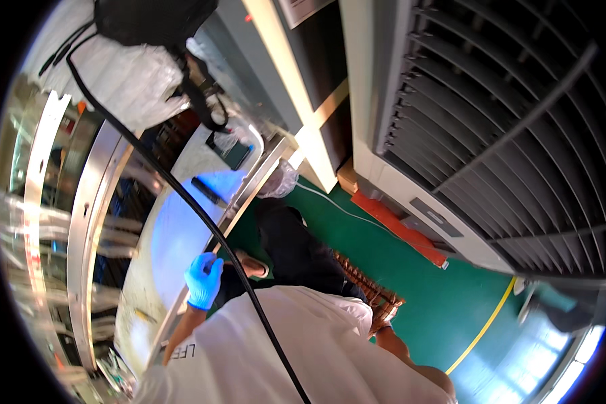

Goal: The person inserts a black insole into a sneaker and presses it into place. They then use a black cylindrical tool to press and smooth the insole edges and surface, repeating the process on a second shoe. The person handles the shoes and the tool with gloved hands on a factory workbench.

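Observation:
My left hand (203,279) wears a blue glove and its fingers curl over the rim of a long steel table (246,192). A black cable (182,195) runs down from a black bag (151,20) at the top, passes just right of that hand and crosses my white shirt. My right forearm (400,345) is bare and reaches toward a brown ribbed seat (370,291). The shirt and the seat hide the right hand itself. Black trousers (296,249) and a bare foot (252,266) show above the shirt.
A large grey cooler with a dark slatted grille (505,121) fills the right. The floor (444,296) is green with a yellow line (485,326). Crumpled clear plastic (279,179) lies by the table's corner. Shiny curved steel rails (87,222) stand to the left.

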`<state>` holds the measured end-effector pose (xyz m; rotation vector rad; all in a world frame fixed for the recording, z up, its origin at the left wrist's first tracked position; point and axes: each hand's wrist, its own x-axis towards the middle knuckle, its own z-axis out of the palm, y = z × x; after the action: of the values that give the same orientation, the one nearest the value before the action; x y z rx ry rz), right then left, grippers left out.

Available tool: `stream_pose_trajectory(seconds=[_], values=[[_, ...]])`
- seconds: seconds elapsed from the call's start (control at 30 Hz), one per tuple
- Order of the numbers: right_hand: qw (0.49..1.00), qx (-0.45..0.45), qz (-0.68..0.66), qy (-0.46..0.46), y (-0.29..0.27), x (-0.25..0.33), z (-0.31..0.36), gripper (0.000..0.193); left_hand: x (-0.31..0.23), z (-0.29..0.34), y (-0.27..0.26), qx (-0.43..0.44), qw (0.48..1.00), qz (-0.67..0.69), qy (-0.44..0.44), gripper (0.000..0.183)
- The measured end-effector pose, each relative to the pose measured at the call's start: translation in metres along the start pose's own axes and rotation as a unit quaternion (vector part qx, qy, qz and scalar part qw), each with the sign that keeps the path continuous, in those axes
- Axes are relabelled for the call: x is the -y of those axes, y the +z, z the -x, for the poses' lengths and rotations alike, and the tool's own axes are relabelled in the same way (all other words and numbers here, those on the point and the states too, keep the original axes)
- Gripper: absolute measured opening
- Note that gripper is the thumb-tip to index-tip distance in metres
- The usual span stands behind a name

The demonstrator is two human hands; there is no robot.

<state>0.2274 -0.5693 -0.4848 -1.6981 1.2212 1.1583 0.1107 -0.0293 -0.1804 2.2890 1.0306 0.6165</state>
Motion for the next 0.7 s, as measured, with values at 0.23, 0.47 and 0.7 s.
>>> stream_pose_trajectory(seconds=[0.23,0.47,0.7], values=[[0.997,0.049,0.04,-0.052,0.024,0.043,-0.005,0.033,-0.045,0.013,0.003,0.066,0.987,-0.125,0.073,0.022],[0.992,0.081,0.062,-0.075,0.059,0.065,0.0,0.034,-0.062,0.021,-0.006,0.046,0.988,-0.114,0.095,0.022],[0.987,0.104,0.087,-0.082,0.089,0.076,0.004,0.035,-0.06,0.038,-0.014,0.097,0.974,-0.185,0.092,0.027]])
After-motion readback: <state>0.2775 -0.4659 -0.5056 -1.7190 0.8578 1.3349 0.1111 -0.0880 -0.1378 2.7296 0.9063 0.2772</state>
